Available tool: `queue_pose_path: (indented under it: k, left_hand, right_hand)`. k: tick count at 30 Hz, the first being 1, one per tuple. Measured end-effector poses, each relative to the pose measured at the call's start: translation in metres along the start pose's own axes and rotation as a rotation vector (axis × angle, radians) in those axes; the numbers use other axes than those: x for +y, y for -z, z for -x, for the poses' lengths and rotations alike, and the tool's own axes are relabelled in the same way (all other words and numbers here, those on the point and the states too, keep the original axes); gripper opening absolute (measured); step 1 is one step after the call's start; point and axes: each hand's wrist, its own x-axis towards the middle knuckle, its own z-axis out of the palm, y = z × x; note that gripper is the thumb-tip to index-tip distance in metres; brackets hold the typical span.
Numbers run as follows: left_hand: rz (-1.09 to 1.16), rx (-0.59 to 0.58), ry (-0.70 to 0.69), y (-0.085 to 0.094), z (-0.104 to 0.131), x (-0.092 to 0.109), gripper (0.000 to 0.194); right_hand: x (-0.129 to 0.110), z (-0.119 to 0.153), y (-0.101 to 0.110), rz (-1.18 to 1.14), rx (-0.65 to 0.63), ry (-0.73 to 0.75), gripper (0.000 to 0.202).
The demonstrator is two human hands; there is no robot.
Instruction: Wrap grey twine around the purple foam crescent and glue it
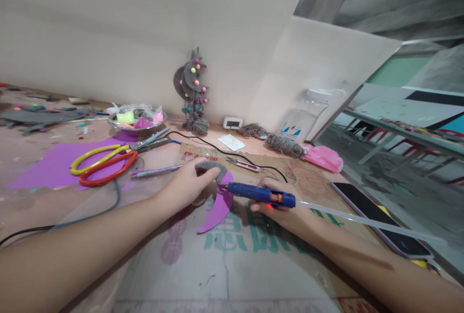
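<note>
Pinched in my left hand [194, 180] is a crescent [221, 206], its upper end wrapped in grey yarn and its lower part bare purple. My right hand [277, 202] is closed around a blue glue gun [253, 192] with a long clear glue stick poking out of its back. The gun's nozzle touches or nearly touches the crescent where the grey meets the purple. A small red light glows under the gun. Beneath both hands lies a printed cardboard sheet [217, 274]. Pink-handled thread snips [246, 164] rest just beyond the gun.
Scissors [105, 158] with yellow and red handles and a pen [155, 171] lie left on purple sheet [47, 163]. Behind are a metal bowl [137, 129], a decorated grey crescent ornament [194, 81], a timer [232, 122], grey yarn [284, 146] and a bottle [304, 117]. A phone [380, 219] lies right.
</note>
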Motion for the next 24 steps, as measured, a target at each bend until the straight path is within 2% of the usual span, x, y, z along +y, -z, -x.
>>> queue_pose_path:
  k: [7,12,24]
  left_hand:
    - [-0.043,0.006,-0.023,0.0011,0.0011,0.0012,0.022]
    - [-0.068,0.016,-0.011,0.0002,0.0017,0.0034,0.019]
    - [-0.062,0.014,0.010,-0.0002,0.0013,0.0048,0.015]
  right_hand:
    - [-0.0016,-0.0001,-0.0024,-0.022,0.049,-0.011,0.034]
    - [0.0004,0.0000,-0.0033,-0.065,0.042,-0.059,0.033]
    - [-0.0038,-0.0010,0.0007,-0.156,0.049,-0.069,0.029]
